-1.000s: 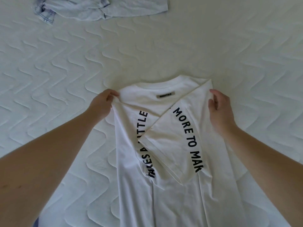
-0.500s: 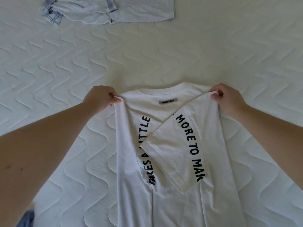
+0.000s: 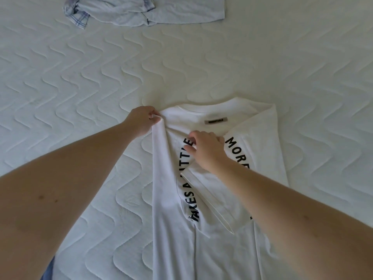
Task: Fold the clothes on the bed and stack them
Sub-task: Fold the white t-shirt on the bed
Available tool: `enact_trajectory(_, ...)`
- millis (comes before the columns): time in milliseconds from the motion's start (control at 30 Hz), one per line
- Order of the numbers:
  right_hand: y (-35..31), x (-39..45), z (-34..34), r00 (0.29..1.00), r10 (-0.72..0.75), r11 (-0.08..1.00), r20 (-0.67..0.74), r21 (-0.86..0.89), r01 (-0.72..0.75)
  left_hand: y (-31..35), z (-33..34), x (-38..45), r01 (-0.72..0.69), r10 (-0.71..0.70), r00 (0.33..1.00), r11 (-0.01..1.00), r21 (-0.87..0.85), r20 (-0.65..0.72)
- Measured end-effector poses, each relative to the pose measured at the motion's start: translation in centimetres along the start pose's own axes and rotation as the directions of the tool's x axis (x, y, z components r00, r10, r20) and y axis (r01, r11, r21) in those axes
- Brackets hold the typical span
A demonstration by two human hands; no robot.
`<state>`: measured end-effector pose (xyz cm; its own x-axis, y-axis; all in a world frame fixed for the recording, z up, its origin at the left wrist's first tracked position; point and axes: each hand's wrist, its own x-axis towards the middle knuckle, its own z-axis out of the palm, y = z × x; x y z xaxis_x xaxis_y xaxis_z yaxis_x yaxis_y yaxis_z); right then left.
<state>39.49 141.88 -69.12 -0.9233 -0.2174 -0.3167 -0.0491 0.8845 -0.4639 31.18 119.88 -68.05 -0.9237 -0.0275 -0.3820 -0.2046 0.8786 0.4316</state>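
A white T-shirt with curved black lettering lies on the bed, collar away from me and both sides folded inward. My left hand grips the folded left shoulder edge. My right hand sits on the middle of the shirt just below the collar label. Its fingers are curled and pinch the fabric at the top of the folded-in right sleeve.
A crumpled pale blue garment with a checked cuff lies at the far edge of the quilted white bed. A bit of blue fabric shows at the bottom left under my arm.
My right hand let go of the right shoulder edge and moved left onto the middle of the shirt. My left hand kept its hold on the left shoulder.
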Motion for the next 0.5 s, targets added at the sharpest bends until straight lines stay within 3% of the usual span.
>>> enact_trajectory(100,-0.7,-0.1,0.8,0.992,0.106,0.994,-0.070,-0.023,-0.108,0.1,0.4,-0.3,0.011,-0.015,0.998,0.998,-0.057,-0.057)
enact_trajectory(267,0.7,-1.1,0.4,0.980,0.087,0.990,-0.179,-0.096,-0.106,0.1,0.7,-0.5,0.038,-0.050,0.993,0.994,-0.103,-0.112)
enact_trajectory(500,1.5,-1.0,-0.1,0.987,0.065,0.994,-0.146,-0.083,-0.077,1.4,1.8,-1.5,0.066,-0.070,0.981,0.998,-0.024,-0.183)
